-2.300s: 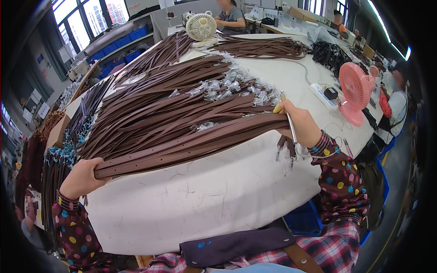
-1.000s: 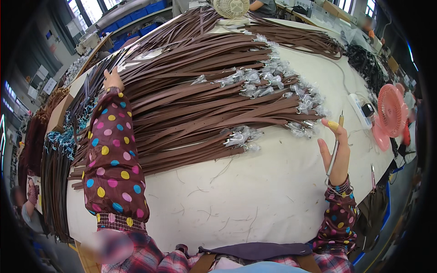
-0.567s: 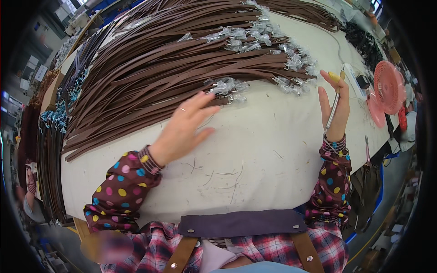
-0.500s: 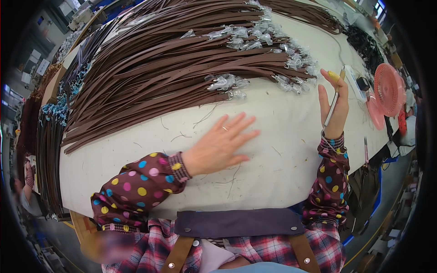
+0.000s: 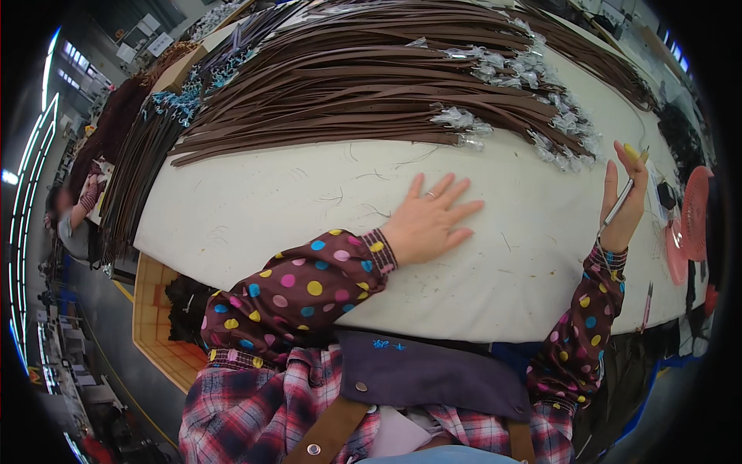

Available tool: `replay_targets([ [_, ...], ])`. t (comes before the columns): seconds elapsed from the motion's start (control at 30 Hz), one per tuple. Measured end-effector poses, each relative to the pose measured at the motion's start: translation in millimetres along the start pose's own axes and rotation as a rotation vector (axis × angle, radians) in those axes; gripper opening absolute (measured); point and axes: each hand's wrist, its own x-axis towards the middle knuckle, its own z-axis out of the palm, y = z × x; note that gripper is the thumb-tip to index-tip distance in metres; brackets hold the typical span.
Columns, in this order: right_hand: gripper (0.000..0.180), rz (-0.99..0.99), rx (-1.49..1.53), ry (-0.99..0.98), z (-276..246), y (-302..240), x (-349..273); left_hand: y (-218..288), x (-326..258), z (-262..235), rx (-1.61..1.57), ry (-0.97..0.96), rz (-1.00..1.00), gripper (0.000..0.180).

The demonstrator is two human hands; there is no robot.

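My left hand (image 5: 429,224) lies palm down over the white tabletop (image 5: 294,182), fingers spread, a ring on one of them. Nothing is in it. Over on the right, my right hand (image 5: 629,220) is raised, holding a slim metal pen-shaped tool (image 5: 616,207) with a thin cord trailing along the wrist. A yellow wrap (image 5: 632,152) covers one fingertip. Beyond both hands lies a wide pile of long brown leather straps (image 5: 332,104). Their right ends carry metal fittings wrapped in clear plastic (image 5: 460,118). Loose dark threads (image 5: 377,176) are scattered between the pile and my left hand.
Dark straps with blue-tied ends (image 5: 178,107) hang over the table's left edge. Pink plastic baskets (image 5: 696,213) stand at the right edge, near a thin pink-handled tool (image 5: 648,303). An orange crate (image 5: 151,317) is below left. Another person (image 5: 76,224) sits farther left.
The view has turned, so the table and pile appear farther right and more of the room's left side shows. My left hand remains spread over the table; my right still holds the tool.
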Motion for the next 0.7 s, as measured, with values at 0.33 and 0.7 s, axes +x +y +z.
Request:
replay_targets([
  [0.33, 0.031, -0.074, 0.001, -0.069, -3, -1, -3, -160, -219, -64, 0.189, 0.085, -1.248, 0.057],
  [0.7, 0.024, 0.067, 0.158, 0.025, 16, 7, -6, -134, -378, -81, 0.246, 0.628, -1.199, 0.048],
])
